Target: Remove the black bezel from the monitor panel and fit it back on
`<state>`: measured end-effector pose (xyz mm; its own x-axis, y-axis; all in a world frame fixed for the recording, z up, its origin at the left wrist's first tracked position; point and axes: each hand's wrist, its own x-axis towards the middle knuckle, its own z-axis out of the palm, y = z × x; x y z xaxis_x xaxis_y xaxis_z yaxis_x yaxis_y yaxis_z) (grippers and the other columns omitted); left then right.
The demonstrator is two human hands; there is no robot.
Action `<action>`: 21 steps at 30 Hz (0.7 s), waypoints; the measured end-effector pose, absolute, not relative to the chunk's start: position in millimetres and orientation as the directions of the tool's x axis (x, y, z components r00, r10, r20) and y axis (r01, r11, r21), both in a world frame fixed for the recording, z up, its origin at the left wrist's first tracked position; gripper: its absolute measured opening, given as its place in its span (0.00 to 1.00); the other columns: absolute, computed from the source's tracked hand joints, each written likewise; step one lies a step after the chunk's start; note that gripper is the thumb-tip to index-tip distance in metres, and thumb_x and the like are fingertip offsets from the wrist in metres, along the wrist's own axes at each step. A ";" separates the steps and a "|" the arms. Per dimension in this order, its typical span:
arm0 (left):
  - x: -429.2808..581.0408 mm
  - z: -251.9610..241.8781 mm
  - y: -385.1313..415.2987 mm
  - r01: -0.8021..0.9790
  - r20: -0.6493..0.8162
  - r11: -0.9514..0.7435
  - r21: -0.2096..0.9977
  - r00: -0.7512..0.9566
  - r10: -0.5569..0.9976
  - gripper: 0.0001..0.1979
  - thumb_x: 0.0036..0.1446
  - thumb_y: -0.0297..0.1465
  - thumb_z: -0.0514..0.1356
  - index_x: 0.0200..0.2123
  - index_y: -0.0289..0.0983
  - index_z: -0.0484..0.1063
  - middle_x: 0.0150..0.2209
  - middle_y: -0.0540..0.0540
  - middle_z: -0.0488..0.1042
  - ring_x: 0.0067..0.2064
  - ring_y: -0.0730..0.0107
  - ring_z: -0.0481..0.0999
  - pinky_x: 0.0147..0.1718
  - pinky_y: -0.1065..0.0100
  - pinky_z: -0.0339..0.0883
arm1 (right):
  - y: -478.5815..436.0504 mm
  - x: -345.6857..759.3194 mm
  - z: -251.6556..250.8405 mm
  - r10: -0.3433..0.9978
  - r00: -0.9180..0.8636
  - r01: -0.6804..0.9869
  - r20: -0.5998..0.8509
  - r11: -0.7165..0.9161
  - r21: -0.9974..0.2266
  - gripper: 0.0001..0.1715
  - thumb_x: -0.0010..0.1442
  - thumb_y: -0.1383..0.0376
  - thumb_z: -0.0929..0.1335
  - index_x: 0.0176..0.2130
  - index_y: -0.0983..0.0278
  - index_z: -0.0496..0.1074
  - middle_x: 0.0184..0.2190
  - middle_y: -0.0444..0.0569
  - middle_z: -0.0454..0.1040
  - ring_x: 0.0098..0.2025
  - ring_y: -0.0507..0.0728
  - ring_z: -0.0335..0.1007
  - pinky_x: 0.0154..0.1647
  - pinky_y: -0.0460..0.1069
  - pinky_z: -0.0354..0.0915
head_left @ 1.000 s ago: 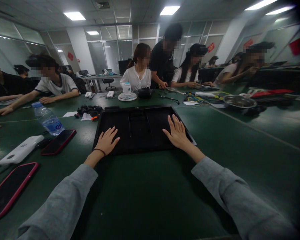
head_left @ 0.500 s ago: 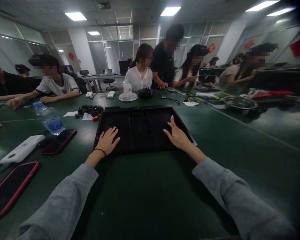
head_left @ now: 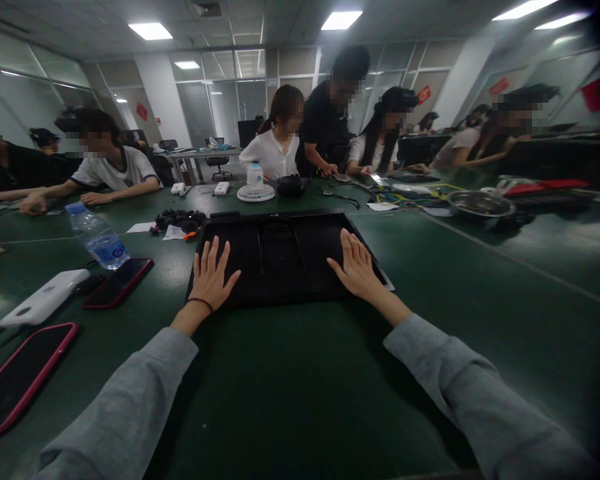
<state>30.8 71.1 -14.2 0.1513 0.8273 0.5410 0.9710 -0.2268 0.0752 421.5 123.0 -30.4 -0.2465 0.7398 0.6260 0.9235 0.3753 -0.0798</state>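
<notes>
A flat black rectangular panel [head_left: 280, 257] lies on the green table [head_left: 300, 387] in front of me. My left hand [head_left: 211, 275] rests flat on the panel's near left corner, fingers stretched out and pointing away from me. My right hand [head_left: 356, 267] lies flat on the panel's near right part, fingers together and extended. Neither hand holds anything. Both arms wear grey sleeves, and a dark band circles my left wrist.
To the left lie a water bottle [head_left: 96, 237], two red-edged phones [head_left: 119, 283] [head_left: 17, 380] and a white power bank [head_left: 43, 298]. Beyond the panel sit black clutter [head_left: 177, 220], a small white fan [head_left: 255, 187] and a metal bowl [head_left: 480, 203]. Several people sit around the table.
My left hand has slid forward along the panel's left edge, with its fingers now straightened. My right hand has barely shifted.
</notes>
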 end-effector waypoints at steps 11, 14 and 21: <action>24.3 -16.7 80.5 0.942 0.383 -0.298 0.155 0.221 0.897 0.38 0.68 0.48 0.45 0.73 0.36 0.39 0.65 0.38 0.67 0.67 0.57 0.63 0.63 0.52 0.57 | 123.3 422.1 -31.5 0.700 -0.237 0.921 0.673 0.382 -0.073 0.47 0.70 0.49 0.55 0.73 0.62 0.25 0.73 0.59 0.41 0.73 0.67 0.39 0.68 0.67 0.48; 24.5 -17.2 80.6 0.945 0.370 -0.290 0.149 0.218 0.903 0.38 0.68 0.48 0.45 0.73 0.35 0.39 0.65 0.37 0.66 0.67 0.56 0.62 0.64 0.51 0.56 | 122.6 421.5 -30.8 0.688 -0.235 0.919 0.686 0.387 -0.073 0.46 0.70 0.49 0.55 0.73 0.62 0.25 0.73 0.60 0.42 0.73 0.67 0.39 0.68 0.67 0.49; 25.7 -16.7 78.8 0.948 0.344 -0.266 0.175 0.195 0.918 0.37 0.68 0.48 0.45 0.73 0.35 0.40 0.66 0.37 0.65 0.68 0.56 0.60 0.65 0.50 0.54 | 120.4 420.1 -25.0 0.762 -0.237 0.876 0.603 0.435 -0.205 0.47 0.70 0.50 0.55 0.73 0.64 0.23 0.67 0.62 0.59 0.68 0.67 0.56 0.63 0.67 0.58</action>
<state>25.7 78.8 -16.7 0.1947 0.9185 0.3442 0.9479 -0.2665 0.1748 420.1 120.4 -25.0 -0.2369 0.7615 0.6033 0.8765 0.4354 -0.2054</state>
